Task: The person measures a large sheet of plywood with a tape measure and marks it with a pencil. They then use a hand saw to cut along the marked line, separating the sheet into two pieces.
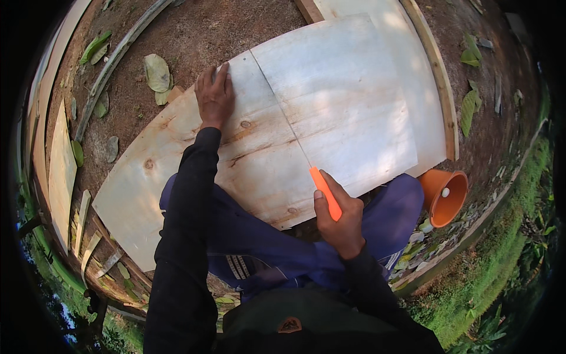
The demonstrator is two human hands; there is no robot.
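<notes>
A wide, pale plywood sheet (pixel 348 88) with brown knots and streaks lies across my lap. My left hand (pixel 214 97) rests flat on it near the far edge, fingers stretched out. In my right hand (pixel 342 221) is an orange-handled tool (pixel 325 192), gripped over the sheet's near part. A thin dark line (pixel 277 99) runs from the sheet's far edge to the front of the handle, in line with it. I cannot tell whether it is a cut, a drawn mark or a blade seen edge-on.
Under the sheet's right side lies another pale board (pixel 427 109), beside a wooden batten (pixel 439 82). An orange bucket (pixel 427 189) lies tipped by my right knee, something small and white inside. Wood strips (pixel 62 177) and fallen leaves (pixel 157 74) lie on the dirt at left.
</notes>
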